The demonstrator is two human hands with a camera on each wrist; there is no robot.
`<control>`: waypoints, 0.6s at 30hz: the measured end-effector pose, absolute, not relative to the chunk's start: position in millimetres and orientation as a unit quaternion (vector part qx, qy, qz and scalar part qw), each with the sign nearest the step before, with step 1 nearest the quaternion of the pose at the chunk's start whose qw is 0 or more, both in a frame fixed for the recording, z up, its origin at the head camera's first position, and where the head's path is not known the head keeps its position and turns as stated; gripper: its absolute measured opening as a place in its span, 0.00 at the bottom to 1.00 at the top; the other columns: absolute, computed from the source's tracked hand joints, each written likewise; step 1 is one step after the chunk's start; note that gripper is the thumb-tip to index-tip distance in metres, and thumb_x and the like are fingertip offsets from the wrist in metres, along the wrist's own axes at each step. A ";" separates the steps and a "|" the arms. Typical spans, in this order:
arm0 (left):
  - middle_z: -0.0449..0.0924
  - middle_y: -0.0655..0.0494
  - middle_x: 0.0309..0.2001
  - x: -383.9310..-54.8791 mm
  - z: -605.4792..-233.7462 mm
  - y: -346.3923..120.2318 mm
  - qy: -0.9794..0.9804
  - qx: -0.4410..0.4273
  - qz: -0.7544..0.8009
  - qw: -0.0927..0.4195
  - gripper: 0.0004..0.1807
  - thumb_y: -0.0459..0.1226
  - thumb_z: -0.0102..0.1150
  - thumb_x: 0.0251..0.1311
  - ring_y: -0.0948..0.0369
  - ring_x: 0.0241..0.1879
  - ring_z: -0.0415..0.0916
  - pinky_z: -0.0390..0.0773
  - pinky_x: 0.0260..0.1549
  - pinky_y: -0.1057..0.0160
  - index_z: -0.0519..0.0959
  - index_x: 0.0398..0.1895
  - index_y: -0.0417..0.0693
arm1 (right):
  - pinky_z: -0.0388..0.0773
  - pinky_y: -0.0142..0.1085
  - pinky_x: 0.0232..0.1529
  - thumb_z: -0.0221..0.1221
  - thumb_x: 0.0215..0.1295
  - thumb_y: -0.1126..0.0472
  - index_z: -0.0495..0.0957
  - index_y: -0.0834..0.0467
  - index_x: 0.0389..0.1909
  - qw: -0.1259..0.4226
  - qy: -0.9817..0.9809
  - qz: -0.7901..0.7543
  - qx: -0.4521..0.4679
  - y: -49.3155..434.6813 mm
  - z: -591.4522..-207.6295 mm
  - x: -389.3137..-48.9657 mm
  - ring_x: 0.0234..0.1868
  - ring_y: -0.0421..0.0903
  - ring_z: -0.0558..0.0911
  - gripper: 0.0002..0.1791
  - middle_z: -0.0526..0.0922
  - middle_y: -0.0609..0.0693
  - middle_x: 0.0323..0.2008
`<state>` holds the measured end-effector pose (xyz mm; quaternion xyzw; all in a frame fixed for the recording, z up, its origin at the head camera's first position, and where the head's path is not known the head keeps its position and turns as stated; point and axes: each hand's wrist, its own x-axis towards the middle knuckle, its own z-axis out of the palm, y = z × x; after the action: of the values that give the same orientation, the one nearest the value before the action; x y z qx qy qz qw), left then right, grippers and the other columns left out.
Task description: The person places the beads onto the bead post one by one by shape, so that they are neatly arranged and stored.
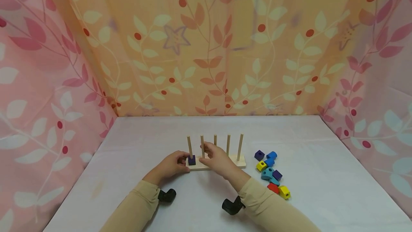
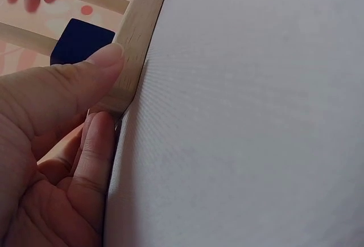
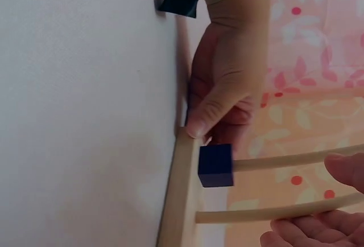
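A pale wooden peg stand [image 1: 201,167] with several upright pegs sits on the table. On its leftmost peg, a dark purple cube [image 1: 191,160] rests low against the base. My left hand [image 1: 171,164] pinches the left end of the base, thumb on its front edge and fingers at the end, as the left wrist view shows. My right hand [image 1: 219,160] is beside the second peg [image 3: 250,216]. Its fingers lie along that peg and the thumb [image 3: 347,170] stands apart from them. No block shows in the right hand.
Right of the stand lies a loose group of blocks: purple cubes [image 1: 259,155], blue pieces [image 1: 271,155], yellow pieces [image 1: 261,166], teal pieces [image 1: 267,173] and a red piece [image 1: 273,188]. A black device [image 1: 232,207] is on each wrist. Patterned curtains [image 1: 209,46] surround the white table [image 1: 128,207].
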<state>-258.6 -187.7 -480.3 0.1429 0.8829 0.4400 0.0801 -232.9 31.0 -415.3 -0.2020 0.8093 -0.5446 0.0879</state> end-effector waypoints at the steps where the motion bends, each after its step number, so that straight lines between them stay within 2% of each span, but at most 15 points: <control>1: 0.71 0.55 0.36 -258.7 -480.4 -187.7 0.884 0.142 0.439 0.080 0.27 0.36 0.71 0.42 0.60 0.35 0.68 0.68 0.35 0.63 0.75 0.50 0.45 | 0.62 0.46 0.59 0.59 0.60 0.64 0.60 0.63 0.63 0.091 0.806 -0.547 -0.206 33.6 -413.3 -232.1 0.61 0.55 0.67 0.31 0.69 0.60 0.59; 4: 0.71 0.55 0.37 -259.6 -481.0 -187.7 0.883 0.144 0.439 0.081 0.27 0.36 0.71 0.42 0.61 0.35 0.68 0.69 0.35 0.65 0.75 0.50 0.45 | 0.63 0.46 0.58 0.58 0.60 0.64 0.60 0.64 0.64 0.098 0.799 -0.551 -0.218 43.8 -407.4 -229.5 0.61 0.55 0.67 0.31 0.69 0.61 0.59; 10: 0.71 0.55 0.37 -260.2 -481.9 -188.1 0.882 0.147 0.440 0.082 0.29 0.37 0.72 0.42 0.61 0.36 0.68 0.69 0.36 0.65 0.74 0.52 0.44 | 0.73 0.41 0.49 0.58 0.61 0.63 0.71 0.59 0.55 0.102 0.812 -0.537 -0.204 78.1 -396.6 -229.4 0.52 0.51 0.76 0.21 0.76 0.56 0.51; 18: 0.71 0.55 0.38 -259.9 -484.2 -190.6 0.882 0.144 0.438 0.095 0.31 0.39 0.71 0.43 0.60 0.38 0.68 0.69 0.38 0.63 0.73 0.54 0.44 | 0.75 0.39 0.45 0.57 0.61 0.65 0.75 0.62 0.48 0.075 0.846 -0.497 -0.177 145.5 -382.4 -234.4 0.44 0.49 0.78 0.13 0.79 0.53 0.42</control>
<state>-259.9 -190.6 -484.2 0.1443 0.8823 0.4379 0.0946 -234.4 145.5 -382.4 -0.1766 0.8464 -0.4968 0.0754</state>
